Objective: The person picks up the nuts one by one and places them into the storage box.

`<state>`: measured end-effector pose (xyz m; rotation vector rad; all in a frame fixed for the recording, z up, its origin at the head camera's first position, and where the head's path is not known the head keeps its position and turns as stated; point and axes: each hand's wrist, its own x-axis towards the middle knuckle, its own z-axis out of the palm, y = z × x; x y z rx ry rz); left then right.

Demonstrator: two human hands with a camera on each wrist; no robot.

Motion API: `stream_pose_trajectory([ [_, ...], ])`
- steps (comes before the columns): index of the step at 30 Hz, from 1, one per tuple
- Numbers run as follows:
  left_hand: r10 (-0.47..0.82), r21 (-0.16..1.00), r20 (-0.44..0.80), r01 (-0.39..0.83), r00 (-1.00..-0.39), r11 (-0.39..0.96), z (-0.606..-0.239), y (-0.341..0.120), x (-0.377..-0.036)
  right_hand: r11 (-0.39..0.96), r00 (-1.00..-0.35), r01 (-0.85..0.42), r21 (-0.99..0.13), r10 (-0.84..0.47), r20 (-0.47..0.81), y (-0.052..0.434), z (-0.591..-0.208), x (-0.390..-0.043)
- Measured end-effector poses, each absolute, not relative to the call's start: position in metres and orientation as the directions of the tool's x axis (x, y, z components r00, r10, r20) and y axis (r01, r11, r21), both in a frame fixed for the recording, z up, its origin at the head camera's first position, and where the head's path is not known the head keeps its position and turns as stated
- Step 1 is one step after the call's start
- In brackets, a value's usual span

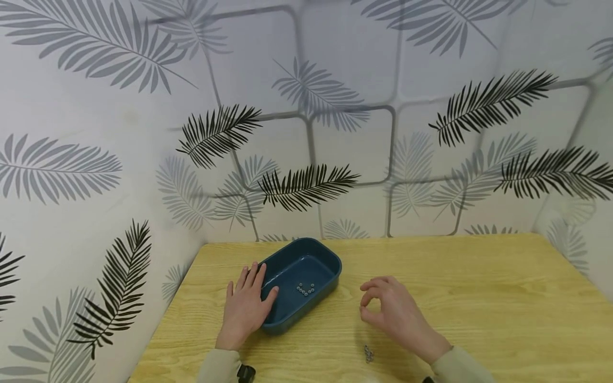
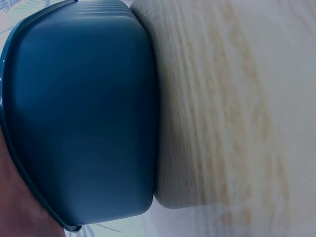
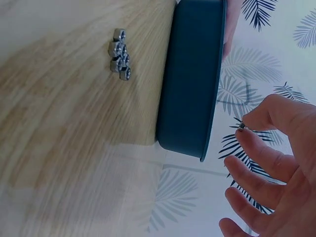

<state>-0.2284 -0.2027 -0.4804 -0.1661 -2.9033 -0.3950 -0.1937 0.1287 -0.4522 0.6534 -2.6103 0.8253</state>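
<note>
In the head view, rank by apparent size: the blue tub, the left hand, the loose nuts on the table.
1. Blue tub
2. Left hand, resting on the tub's rim
3. Loose nuts, a tiny cluster

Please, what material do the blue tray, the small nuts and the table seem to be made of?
The blue tray looks like moulded plastic: smooth, matte, with rounded corners. The small nuts appear to be metal, probably steel, since they are silvery, shiny and hexagonal. The table shows a light wood grain; whether it is solid wood or laminate cannot be told.

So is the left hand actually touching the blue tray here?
Touching. The head view shows the left hand laid flat against the blue tray, its thumb hooked over the rim with no gap showing.
</note>
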Motion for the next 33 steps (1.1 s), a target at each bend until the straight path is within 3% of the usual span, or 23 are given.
stream_pose_trajectory([
  [24,0.081,0.256,0.205,0.133,-0.975,0.958,-0.480,-0.202,-0.226,0.681,-0.861,-0.488,-0.546,-0.273,0.430,0.106,-0.444,-0.215],
  [33,0.086,0.255,0.223,0.144,-0.971,0.956,-0.480,-0.202,-0.226,0.650,-0.828,-0.534,-0.540,-0.273,0.490,0.098,-0.442,-0.226],
])
